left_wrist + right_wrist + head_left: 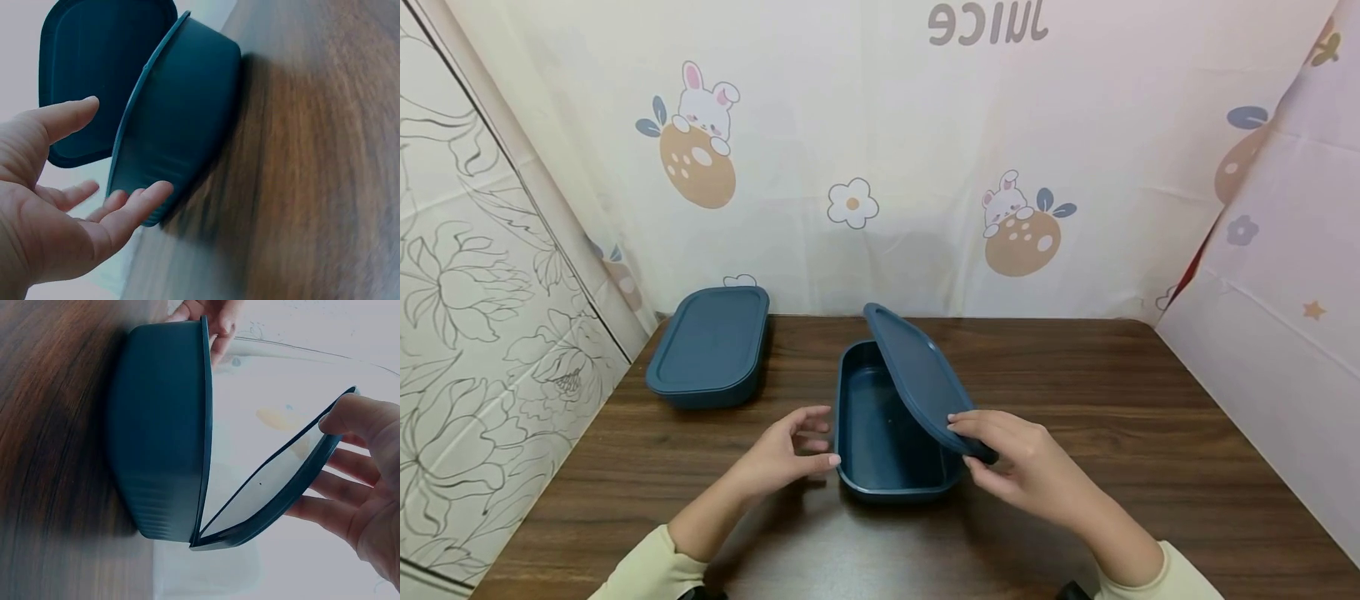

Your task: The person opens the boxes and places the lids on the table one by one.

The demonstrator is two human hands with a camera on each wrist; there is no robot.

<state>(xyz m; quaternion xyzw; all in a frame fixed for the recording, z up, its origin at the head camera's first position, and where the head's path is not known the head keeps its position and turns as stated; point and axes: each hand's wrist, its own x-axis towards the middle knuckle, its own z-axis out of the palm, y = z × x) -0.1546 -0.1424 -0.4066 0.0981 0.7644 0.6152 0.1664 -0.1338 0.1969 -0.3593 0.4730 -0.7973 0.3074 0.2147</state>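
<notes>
A dark blue rectangular food container stands on the wooden table, its inside partly visible. Its matching lid is tilted up over the right side. My right hand pinches the lid's near right edge between thumb and fingers. In the right wrist view the lid meets the container's rim at one end and slopes away from it. Beside the container's left wall is my left hand, its fingers spread and loosely bent. The thumb is close to the rim; whether it touches I cannot tell.
Another dark blue container with its lid on sits at the table's back left corner. The wooden table ends against a printed curtain at the back. A floral panel stands along the left side.
</notes>
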